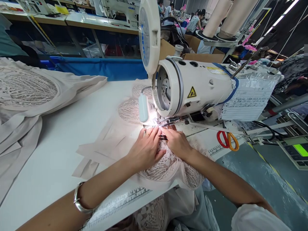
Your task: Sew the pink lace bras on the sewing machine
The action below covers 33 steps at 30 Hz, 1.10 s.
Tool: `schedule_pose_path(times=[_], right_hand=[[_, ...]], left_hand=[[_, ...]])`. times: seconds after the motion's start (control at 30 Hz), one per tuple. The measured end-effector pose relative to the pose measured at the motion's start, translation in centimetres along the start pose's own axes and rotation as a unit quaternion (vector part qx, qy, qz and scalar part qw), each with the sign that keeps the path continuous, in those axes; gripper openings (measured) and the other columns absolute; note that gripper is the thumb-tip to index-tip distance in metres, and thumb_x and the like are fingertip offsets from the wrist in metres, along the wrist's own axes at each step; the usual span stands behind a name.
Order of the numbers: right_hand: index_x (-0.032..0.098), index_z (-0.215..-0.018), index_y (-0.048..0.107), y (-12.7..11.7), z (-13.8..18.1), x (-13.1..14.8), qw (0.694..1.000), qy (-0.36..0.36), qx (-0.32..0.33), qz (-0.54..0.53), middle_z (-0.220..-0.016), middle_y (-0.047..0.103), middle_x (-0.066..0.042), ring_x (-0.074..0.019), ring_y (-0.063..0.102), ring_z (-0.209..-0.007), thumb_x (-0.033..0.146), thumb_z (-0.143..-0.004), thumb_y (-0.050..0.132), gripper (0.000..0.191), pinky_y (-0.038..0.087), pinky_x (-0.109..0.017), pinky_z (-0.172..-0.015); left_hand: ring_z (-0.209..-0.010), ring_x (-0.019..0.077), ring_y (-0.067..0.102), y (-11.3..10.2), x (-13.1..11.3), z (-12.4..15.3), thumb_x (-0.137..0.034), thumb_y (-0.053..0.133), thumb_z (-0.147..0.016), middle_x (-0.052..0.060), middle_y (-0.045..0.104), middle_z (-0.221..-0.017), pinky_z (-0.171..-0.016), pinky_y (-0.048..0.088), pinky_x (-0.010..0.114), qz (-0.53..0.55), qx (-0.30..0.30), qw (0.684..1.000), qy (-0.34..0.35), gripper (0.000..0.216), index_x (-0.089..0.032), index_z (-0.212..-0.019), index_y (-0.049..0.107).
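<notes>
A pale pink lace bra piece [158,171] lies under the sewing machine [199,85], its lower part spilling over the table's front edge. My left hand [145,149] rests flat on the fabric just left of the brightly lit needle area, fingers extended and thumb apart. My right hand [178,142] is closed on the lace at the right, its fingertips close to the left hand's. The needle itself is lost in the glare and behind my fingers. A small lamp [143,107] hangs beside the machine head, whose round cover [149,35] is swung up.
More pale garment pieces [60,93] are heaped at the left of the white table [60,144]. Red-and-orange-handled scissors [227,140] lie at the right edge. Handwritten paper [247,96] hangs from the machine. Thread cones [216,16] stand behind it; people work in the background.
</notes>
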State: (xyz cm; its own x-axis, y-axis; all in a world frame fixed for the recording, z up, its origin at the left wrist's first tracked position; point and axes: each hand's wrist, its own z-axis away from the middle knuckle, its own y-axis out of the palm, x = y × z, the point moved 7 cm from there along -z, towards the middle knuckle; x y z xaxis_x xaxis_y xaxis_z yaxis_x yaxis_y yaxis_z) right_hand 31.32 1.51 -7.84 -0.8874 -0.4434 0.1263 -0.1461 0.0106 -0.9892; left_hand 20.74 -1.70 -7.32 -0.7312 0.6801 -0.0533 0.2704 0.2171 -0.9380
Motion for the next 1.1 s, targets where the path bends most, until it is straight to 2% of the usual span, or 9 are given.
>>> schedule_pose_path(times=[0.2,0.47,0.67,0.93,1.1], right_hand=[[0.012,-0.138,0.060,-0.01,0.27,0.02,1.000,-0.016,-0.018,0.009,-0.112,0.074,-0.014,-0.0242,0.072,-0.095,0.008,-0.095,0.043,0.047,0.056,-0.033,-0.086],[0.012,-0.139,0.059,-0.11,-0.01,0.18,1.000,-0.011,0.006,0.022,-0.109,0.074,-0.013,-0.0237,0.071,-0.092,0.007,-0.093,0.043,0.049,0.055,-0.032,-0.083],[0.011,-0.140,0.058,-0.14,-0.13,0.23,0.999,0.003,0.036,0.020,-0.111,0.074,-0.013,-0.0261,0.071,-0.096,0.005,-0.092,0.042,0.051,0.056,-0.035,-0.086],[0.011,-0.140,0.057,-0.14,-0.27,0.07,0.999,0.002,0.042,0.021,-0.113,0.073,-0.014,-0.0263,0.070,-0.098,0.004,-0.091,0.042,0.052,0.055,-0.035,-0.088],[0.014,-0.138,0.057,-0.30,-0.43,0.26,0.999,-0.004,0.034,0.023,-0.111,0.073,-0.012,-0.0260,0.071,-0.095,0.004,-0.092,0.042,0.050,0.052,-0.034,-0.081]], left_hand=[[-0.127,0.0363,0.052,-0.20,-0.17,0.04,-0.047,0.042,-0.100,0.023,0.059,-0.138,-0.105,0.034,0.050,-0.011,-0.017,1.000,0.007,0.059,0.000,-0.132,0.057],[-0.127,0.0357,0.053,-0.33,-0.14,-0.03,-0.047,0.037,-0.102,0.022,0.060,-0.139,-0.103,0.036,0.049,-0.025,-0.026,0.999,0.009,0.060,0.000,-0.132,0.058],[-0.128,0.0359,0.054,-0.23,-0.15,0.02,-0.045,0.037,-0.102,0.023,0.059,-0.140,-0.105,0.034,0.051,-0.030,-0.028,0.999,0.009,0.059,0.000,-0.134,0.056],[-0.130,0.0375,0.053,-0.24,-0.11,0.07,-0.046,0.037,-0.102,0.024,0.058,-0.141,-0.106,0.034,0.052,-0.031,-0.028,0.999,0.006,0.060,0.001,-0.136,0.056],[-0.131,0.0381,0.053,-0.09,0.23,-0.11,-0.046,0.038,-0.102,0.024,0.057,-0.142,-0.106,0.036,0.053,-0.024,-0.019,1.000,0.000,0.061,0.000,-0.137,0.055]])
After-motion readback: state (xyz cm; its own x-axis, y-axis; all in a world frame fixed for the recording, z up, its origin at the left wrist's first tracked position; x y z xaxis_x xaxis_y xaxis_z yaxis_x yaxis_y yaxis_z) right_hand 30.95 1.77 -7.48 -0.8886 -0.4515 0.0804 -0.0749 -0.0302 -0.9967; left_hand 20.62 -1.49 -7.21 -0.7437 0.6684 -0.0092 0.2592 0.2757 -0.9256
